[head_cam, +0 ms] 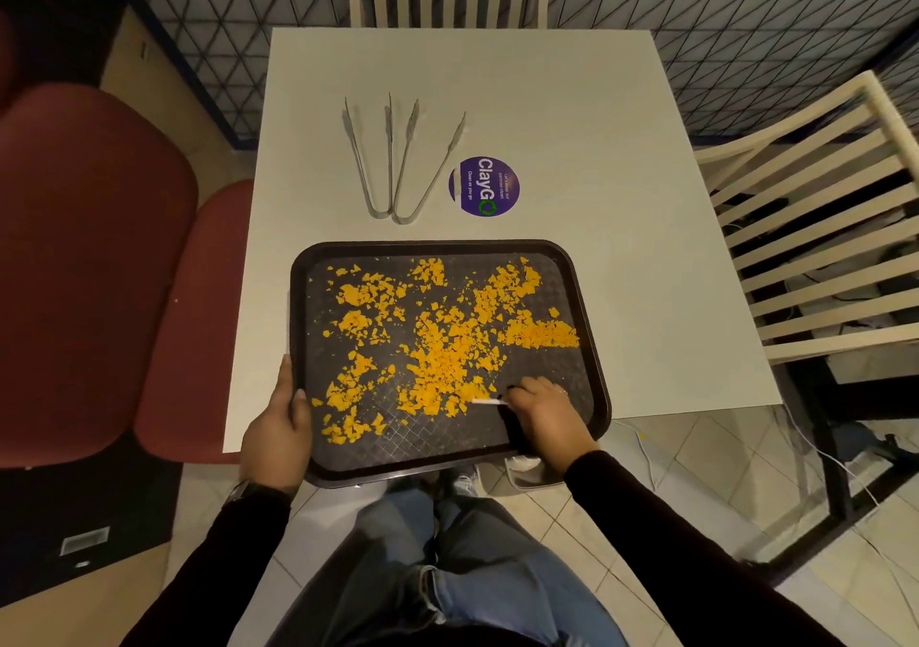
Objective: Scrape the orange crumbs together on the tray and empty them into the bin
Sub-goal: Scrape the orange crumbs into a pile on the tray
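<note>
Head view looks down on a dark tray (437,245) on a white table (621,174). The tray's near edge sticks out past the table edge. Orange crumbs (442,353) lie spread over most of the tray. They are thickest in the middle, with a small heap by the tray's right rim and loose bits near its left side. The left hand (276,430) grips the tray's near left corner, with the thumb on top of the rim. The right hand (542,410) is over the tray's near right part, fingers curled tight round a thin white stick (485,401). I cannot tell what the stick is. Its tip points left and meets the edge of the big crumb pile. Beyond the tray's far edge lie 2 metal tongs (391,159) side by side, each spread like a V, with a round purple sticker (484,186) just beside them. A pale wooden chair (805,228) stands to the right of the tray, and red seats (99,248) are to its left.
</note>
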